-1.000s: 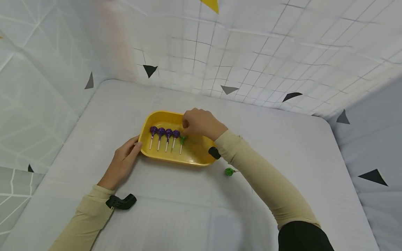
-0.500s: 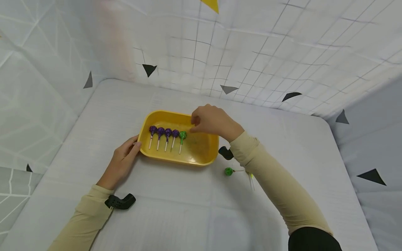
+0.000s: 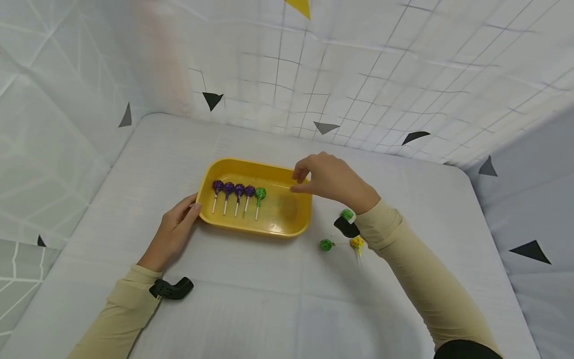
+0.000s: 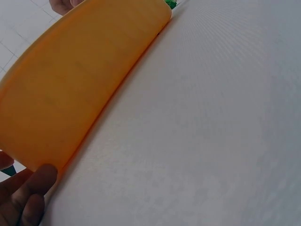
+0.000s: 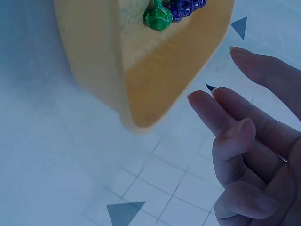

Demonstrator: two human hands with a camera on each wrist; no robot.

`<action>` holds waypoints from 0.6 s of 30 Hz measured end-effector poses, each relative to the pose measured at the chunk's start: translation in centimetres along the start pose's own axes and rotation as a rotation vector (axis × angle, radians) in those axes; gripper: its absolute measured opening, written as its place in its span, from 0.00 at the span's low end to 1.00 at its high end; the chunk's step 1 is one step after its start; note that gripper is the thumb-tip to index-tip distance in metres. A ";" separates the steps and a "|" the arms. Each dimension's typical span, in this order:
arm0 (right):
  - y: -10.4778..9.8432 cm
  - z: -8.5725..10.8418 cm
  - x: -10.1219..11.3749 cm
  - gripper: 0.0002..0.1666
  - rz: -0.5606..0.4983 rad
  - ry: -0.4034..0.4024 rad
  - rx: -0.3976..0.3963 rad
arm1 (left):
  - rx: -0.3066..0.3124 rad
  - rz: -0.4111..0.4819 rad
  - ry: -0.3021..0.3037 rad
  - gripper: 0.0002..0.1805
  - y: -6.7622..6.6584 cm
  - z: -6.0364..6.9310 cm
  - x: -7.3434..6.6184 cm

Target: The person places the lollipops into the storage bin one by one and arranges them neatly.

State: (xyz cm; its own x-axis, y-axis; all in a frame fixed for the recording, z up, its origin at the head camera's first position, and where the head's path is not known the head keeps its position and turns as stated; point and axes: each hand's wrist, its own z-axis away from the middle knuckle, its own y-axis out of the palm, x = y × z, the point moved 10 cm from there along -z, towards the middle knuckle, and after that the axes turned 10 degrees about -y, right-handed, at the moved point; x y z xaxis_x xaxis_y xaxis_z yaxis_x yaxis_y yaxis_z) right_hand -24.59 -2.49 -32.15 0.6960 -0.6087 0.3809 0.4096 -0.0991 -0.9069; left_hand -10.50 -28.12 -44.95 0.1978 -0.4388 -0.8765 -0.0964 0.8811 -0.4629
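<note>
In the head view a yellow tray (image 3: 282, 219) holds several purple lollipops (image 3: 239, 190) and one green lollipop (image 3: 260, 193) at their right, in a row with sticks toward the person. The left hand (image 3: 174, 232) touches the tray's left end; in the left wrist view its thumb and fingers (image 4: 43, 180) lie at the corner of the tray wall (image 4: 70, 84). Above the tray's right end is the right hand (image 3: 334, 180), holding nothing. The right wrist view shows that hand (image 5: 258, 150) with thumb and index finger apart, other fingers bent, beside the tray (image 5: 155, 89).
On the white table (image 3: 251, 304), right of the tray, lie a green lollipop (image 3: 326, 245), a yellow one (image 3: 357, 242) and another green one (image 3: 347, 214), the last partly hidden by the right wrist's black device (image 3: 346, 228). Patterned sheets (image 3: 358, 75) stand behind and at the sides.
The right hand has moved rightward from beside the green lollipop in the tray, which now shows fully. Its arm uncovers the yellow and second green lollipops on the table. The left hand stays at the tray.
</note>
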 end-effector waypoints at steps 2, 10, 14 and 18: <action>-0.4 0.7 -0.6 0.14 -0.011 0.019 -0.018 | -0.004 -0.002 0.001 0.30 0.0 0.0 0.1; -1.4 3.6 -3.8 0.12 -0.013 0.085 -0.083 | -0.006 -0.005 0.007 0.30 0.1 0.0 0.1; -1.2 4.7 -4.5 0.14 -0.020 0.086 -0.077 | -0.013 -0.011 0.009 0.30 0.0 -0.1 0.1; -0.5 5.4 -4.8 0.15 -0.027 0.082 -0.065 | -0.020 -0.016 0.010 0.30 0.0 0.0 0.1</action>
State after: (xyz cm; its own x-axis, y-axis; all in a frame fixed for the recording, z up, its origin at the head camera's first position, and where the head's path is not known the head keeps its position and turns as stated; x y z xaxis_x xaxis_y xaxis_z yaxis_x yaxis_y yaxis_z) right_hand -24.98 4.72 -32.56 0.6332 -0.6675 0.3919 0.3869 -0.1656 -0.9071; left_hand -10.50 -28.23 -45.06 0.1901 -0.4545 -0.8702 -0.1133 0.8703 -0.4793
